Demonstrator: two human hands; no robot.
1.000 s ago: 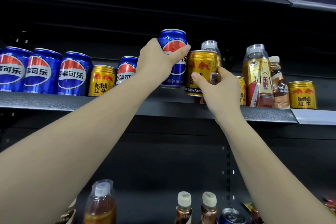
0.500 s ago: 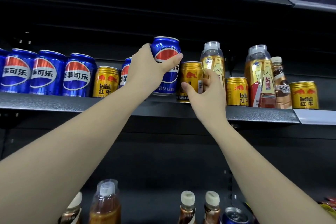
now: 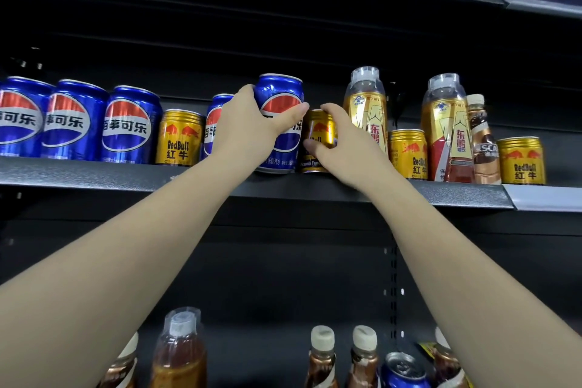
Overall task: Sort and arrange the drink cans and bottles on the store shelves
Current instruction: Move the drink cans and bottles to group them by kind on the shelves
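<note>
On the upper shelf [image 3: 94, 175], three blue Pepsi cans [image 3: 75, 120] stand in a row at the left, then a gold Red Bull can [image 3: 179, 137] and another Pepsi partly hidden behind my wrist. My left hand [image 3: 248, 126] grips a blue Pepsi can [image 3: 281, 123] standing at the shelf's front. Just beside it, my right hand [image 3: 341, 148] holds a small gold can [image 3: 319, 135]. Further right stand gold bottles [image 3: 367, 104], more Red Bull cans and a brown bottle [image 3: 483, 148].

Pepsi can [image 3: 278, 123] on shelf [image 3: 94, 175], just left of Red Bull can [image 3: 318, 138], tall bottle [image 3: 367, 110] behind right.
</note>
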